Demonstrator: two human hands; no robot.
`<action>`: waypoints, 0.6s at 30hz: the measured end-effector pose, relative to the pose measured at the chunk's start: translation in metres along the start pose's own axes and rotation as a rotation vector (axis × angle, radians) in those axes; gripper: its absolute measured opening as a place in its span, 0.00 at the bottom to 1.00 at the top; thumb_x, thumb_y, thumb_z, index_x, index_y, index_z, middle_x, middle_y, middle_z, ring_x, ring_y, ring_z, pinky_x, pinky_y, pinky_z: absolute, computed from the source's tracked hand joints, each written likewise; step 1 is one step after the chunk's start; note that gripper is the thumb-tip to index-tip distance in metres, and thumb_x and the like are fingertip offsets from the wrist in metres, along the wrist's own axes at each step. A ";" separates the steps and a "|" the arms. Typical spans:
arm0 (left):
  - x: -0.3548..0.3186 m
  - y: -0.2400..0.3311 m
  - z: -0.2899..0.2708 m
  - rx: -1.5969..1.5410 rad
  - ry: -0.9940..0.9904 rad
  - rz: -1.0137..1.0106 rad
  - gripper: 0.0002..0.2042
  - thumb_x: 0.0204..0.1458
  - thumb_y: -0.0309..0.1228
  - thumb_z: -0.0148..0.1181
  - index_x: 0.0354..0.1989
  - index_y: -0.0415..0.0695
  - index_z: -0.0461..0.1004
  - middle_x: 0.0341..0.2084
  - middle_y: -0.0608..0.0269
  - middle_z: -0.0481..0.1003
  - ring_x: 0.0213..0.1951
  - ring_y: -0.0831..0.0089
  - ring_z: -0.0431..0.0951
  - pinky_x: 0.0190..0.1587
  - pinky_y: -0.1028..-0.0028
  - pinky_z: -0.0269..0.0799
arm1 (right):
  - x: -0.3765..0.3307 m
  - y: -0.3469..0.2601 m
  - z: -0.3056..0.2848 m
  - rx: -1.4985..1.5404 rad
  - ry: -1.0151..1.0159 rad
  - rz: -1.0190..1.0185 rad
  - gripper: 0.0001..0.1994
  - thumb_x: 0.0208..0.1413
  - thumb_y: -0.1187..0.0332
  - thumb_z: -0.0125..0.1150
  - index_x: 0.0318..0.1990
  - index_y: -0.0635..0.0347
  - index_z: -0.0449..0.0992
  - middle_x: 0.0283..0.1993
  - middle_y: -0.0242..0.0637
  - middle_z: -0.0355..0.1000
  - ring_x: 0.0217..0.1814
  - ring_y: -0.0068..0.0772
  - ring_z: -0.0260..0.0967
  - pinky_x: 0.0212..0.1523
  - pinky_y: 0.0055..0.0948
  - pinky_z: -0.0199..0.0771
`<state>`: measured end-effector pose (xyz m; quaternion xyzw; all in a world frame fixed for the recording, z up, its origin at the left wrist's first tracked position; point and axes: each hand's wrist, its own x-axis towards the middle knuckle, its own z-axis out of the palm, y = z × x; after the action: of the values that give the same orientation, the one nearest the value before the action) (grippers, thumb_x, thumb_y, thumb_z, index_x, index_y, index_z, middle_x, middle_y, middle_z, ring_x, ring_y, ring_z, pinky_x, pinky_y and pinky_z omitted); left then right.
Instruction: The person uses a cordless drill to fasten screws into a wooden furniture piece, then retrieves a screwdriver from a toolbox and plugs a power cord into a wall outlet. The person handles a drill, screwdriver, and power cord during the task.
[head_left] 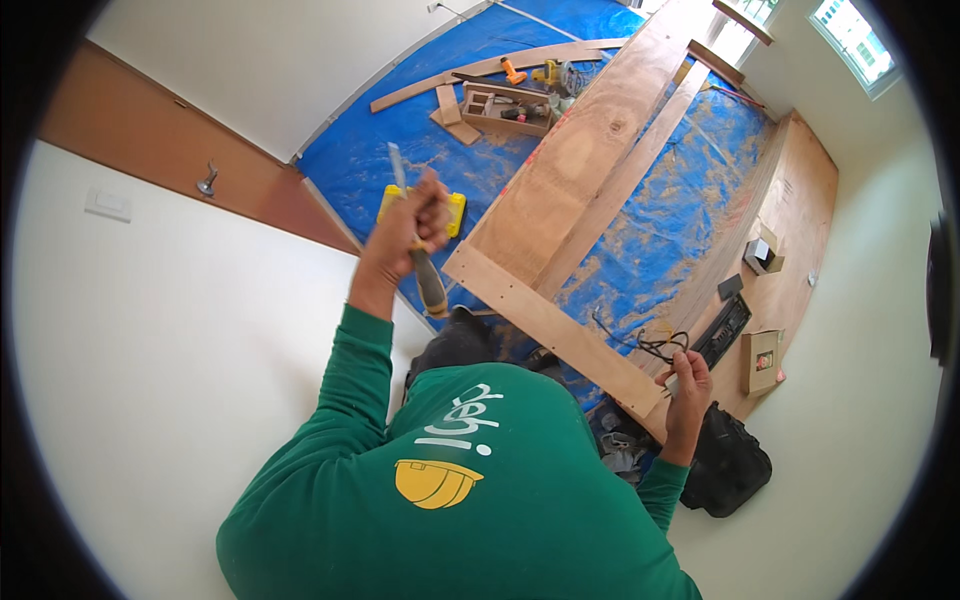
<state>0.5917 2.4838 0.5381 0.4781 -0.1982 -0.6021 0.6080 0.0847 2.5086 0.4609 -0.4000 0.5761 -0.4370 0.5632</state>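
Left hand: your left hand (408,225) is wrapped around a flat-bladed tool (431,284), well apart from your right.
Tool: in the air just left of the near-left corner of the wooden frame (550,328); blade pointing up and away, grey-and-yellow handle hanging toward you.
Right hand: your right hand (688,388) is at the frame's near-right corner, thumb and fingers drawn close; whether they grip anything, cannot tell.
Cable: black cable (662,347) looping just beyond your right fingers.
Frame: wide panel and narrow strip running away from you, cross board along the near edge.
Yellow case: yellow case (457,214) partly hidden behind your left hand, left of the frame's left edge.
Blue sheet: blue sheet (640,260) under the frame, sawdust scattered over it; toward its far-left edge, a wooden toolbox (481,122) and an orange tool (513,71).
Right-hand board: long board (808,190) by the wall; near its near end, a black tray (722,332) and a cardboard box (763,362).
Black bag: black bag (728,462) beside your right forearm.
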 end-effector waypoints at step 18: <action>0.141 0.060 -0.051 0.677 -1.059 -0.159 0.27 0.64 0.45 0.71 0.66 0.42 0.75 0.48 0.56 0.83 0.53 0.67 0.80 0.58 0.66 0.73 | 0.051 -0.090 0.371 -0.035 -0.094 0.029 0.07 0.69 0.69 0.69 0.45 0.65 0.81 0.38 0.30 0.79 0.31 0.23 0.77 0.35 0.24 0.73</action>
<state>0.6936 2.3608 0.5164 0.2944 -0.6156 -0.7043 0.1958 0.4496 2.4136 0.5379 -0.4213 0.5623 -0.3995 0.5889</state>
